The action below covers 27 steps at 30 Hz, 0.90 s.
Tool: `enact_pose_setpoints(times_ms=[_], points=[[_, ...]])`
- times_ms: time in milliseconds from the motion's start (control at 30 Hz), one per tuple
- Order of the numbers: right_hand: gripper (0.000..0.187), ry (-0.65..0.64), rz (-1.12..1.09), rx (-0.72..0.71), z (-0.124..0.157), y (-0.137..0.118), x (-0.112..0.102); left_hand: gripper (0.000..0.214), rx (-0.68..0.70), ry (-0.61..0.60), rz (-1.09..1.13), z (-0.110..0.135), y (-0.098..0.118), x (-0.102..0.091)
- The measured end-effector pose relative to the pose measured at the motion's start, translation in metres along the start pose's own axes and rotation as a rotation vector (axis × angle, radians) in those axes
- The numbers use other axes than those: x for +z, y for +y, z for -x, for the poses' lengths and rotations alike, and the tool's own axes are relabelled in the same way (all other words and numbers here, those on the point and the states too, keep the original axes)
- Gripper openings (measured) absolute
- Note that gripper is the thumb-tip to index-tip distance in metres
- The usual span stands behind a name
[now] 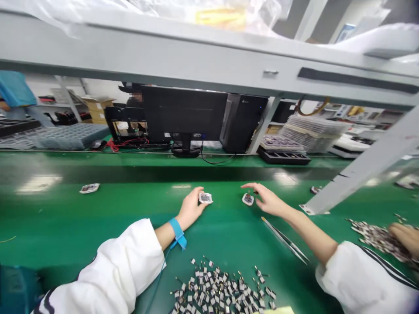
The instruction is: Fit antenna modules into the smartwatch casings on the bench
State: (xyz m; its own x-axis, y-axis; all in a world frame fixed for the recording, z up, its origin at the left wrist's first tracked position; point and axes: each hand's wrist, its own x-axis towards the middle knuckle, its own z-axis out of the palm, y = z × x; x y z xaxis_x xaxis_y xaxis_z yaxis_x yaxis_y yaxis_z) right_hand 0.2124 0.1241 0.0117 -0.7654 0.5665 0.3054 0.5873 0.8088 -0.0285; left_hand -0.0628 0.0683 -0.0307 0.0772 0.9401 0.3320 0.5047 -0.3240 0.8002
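Observation:
My left hand (191, 206), with a blue wrist strap (177, 232) at its wrist, grips a small white-rimmed device housing (205, 198) by its edge. To the right, a second housing (248, 199) of the same kind lies on the green mat, dark parts showing inside. My right hand (266, 200) hovers just beside it, thumb and fingers apart; no grip on it shows. Below that hand lies a pair of metal tweezers (284, 240). Nearer to me spreads a heap of small silvery parts with short black leads (222, 290).
Another white housing (89, 188) lies far left. A slanted white post (363, 161) stands on the right, beyond which a co-worker's hand (406, 237) touches a pile of small parts (376, 237). A monitor (186, 115) stands behind, under a grey shelf beam (196, 52).

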Motion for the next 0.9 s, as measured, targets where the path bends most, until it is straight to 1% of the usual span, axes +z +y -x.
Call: enact_pose_setpoints(times_ms=[33,100,167,200,233,267,300,367,400,433,467,500,567,633,700,800,833,900], points=[[0.049,-0.02,-0.004,0.022,-0.001,0.015,0.0,0.036,-0.023,0.064,-0.047,-0.007,-0.008,-0.009],[0.044,-0.089,-0.025,0.039,-0.005,0.037,0.003,0.032,-0.044,0.13,-0.122,-0.017,-0.02,-0.026],[0.033,-0.151,-0.055,0.058,-0.008,0.049,0.007,0.033,-0.022,0.123,-0.167,-0.021,-0.02,-0.038],[0.028,-0.174,-0.074,0.074,-0.009,0.051,0.01,0.035,0.006,0.087,-0.177,-0.021,-0.016,-0.041],[0.026,-0.192,-0.096,0.094,-0.01,0.051,0.012,0.036,0.043,0.022,-0.176,-0.02,-0.008,-0.042],[0.027,-0.206,-0.12,0.115,-0.01,0.051,0.014,0.035,0.089,-0.072,-0.167,-0.018,0.002,-0.042],[0.032,-0.219,-0.146,0.136,-0.01,0.049,0.016,0.033,0.139,-0.194,-0.149,-0.015,0.015,-0.04],[0.05,-0.225,-0.196,0.183,-0.01,0.044,0.019,0.027,0.246,-0.469,-0.106,-0.005,0.043,-0.035],[0.057,-0.22,-0.216,0.208,-0.011,0.042,0.021,0.024,0.298,-0.593,-0.092,0.001,0.056,-0.032],[0.058,-0.212,-0.232,0.232,-0.012,0.038,0.022,0.022,0.349,-0.715,-0.084,0.007,0.068,-0.028],[0.054,-0.2,-0.243,0.255,-0.014,0.035,0.023,0.02,0.395,-0.821,-0.08,0.014,0.077,-0.025],[0.046,-0.185,-0.249,0.28,-0.016,0.031,0.024,0.019,0.44,-0.903,-0.084,0.02,0.084,-0.021],[0.035,-0.142,-0.245,0.344,-0.021,0.02,0.025,0.019,0.523,-1.018,-0.094,0.031,0.09,-0.012],[0.032,-0.089,-0.241,0.409,-0.023,0.005,0.023,0.02,0.573,-1.06,-0.089,0.038,0.088,-0.001],[0.033,-0.036,-0.261,0.451,-0.017,-0.015,0.018,0.024,0.586,-1.023,-0.066,0.041,0.082,0.009],[0.031,0.001,-0.345,0.439,0.002,-0.052,0.012,0.036,0.614,-0.932,-0.057,0.043,0.074,0.021],[0.029,-0.001,-0.378,0.424,0.009,-0.064,0.011,0.041,0.636,-0.929,-0.063,0.043,0.073,0.025],[0.028,-0.005,-0.44,0.406,0.021,-0.082,0.013,0.046,0.706,-0.973,-0.096,0.043,0.074,0.031]])
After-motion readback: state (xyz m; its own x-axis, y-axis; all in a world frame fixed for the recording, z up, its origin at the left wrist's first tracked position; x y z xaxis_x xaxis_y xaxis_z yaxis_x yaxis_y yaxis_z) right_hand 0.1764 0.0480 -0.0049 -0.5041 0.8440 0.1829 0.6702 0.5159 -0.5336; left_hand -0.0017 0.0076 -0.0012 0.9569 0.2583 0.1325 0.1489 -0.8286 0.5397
